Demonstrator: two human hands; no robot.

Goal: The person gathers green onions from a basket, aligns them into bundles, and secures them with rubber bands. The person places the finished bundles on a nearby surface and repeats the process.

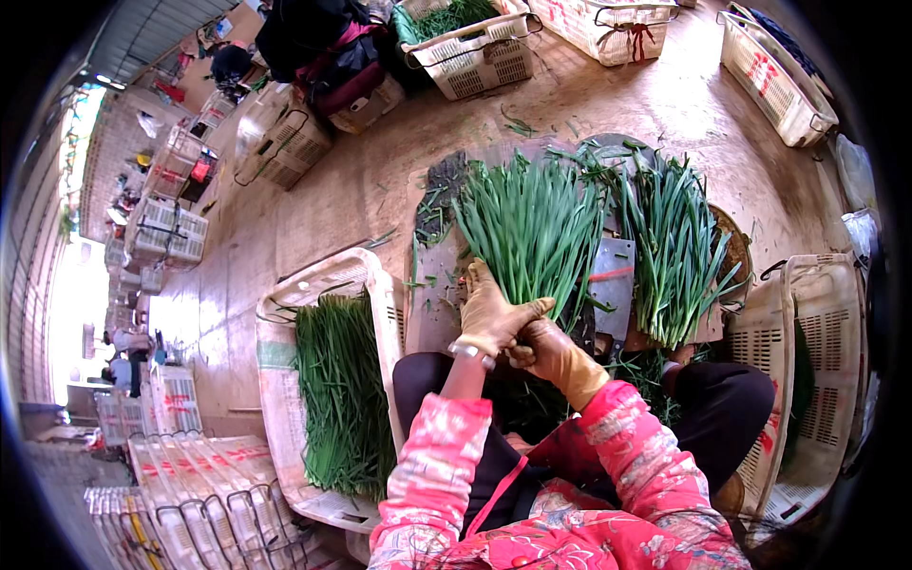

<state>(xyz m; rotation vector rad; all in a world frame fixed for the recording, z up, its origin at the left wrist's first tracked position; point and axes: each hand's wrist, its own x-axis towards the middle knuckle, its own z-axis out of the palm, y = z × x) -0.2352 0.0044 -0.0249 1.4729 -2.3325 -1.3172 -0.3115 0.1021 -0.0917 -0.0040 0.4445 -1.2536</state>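
Both of my hands wear tan rubber gloves and meet at the lower end of a bunch of long green leaves (531,221), which look like garlic chives. My left hand (491,310) lies against the bunch's base with its fingers extended. My right hand (559,353) is curled just below, touching the left; whether it grips the stalk ends is hidden. Right of the bunch lies a cleaver-like metal blade (613,281) with a red band. A second bunch of green leaves (673,249) rests beyond it on the low work surface (436,285).
A white plastic crate (274,420) packed with green leaves stands at my left. Nested crates (762,342) stand at my right. Across the floor are more crates (477,60) and a person in dark clothing (320,43). Leaf scraps (516,127) litter the floor.
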